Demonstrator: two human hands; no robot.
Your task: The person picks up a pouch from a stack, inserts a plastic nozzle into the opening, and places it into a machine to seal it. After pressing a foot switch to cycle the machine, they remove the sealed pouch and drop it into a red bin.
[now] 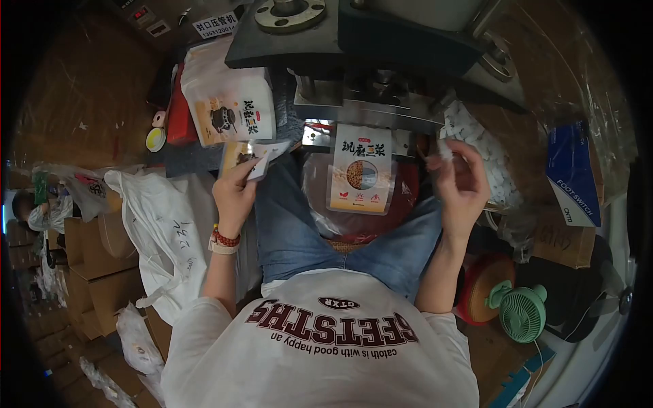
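Observation:
My left hand (235, 194) is closed around a few flat printed pouches (239, 156), left of the machine. Raised on the other side, my right hand (464, 180) pinches a small white piece (445, 151); its exact kind I cannot tell. Between the hands, a printed pouch (362, 170) with a round window hangs at the metal jaws of the machine (381, 88), its top edge against them. Beside my right hand lies a heap of small white pieces (479, 153). A stack of similar pouches (235, 112) lies beyond my left hand.
A red round seat (408, 190) shows behind the hanging pouch. To the right stand a blue FOOT SWITCH box (571, 173) and a green fan (522, 314). A white sack (166, 234) and cardboard boxes (102, 245) are at the left.

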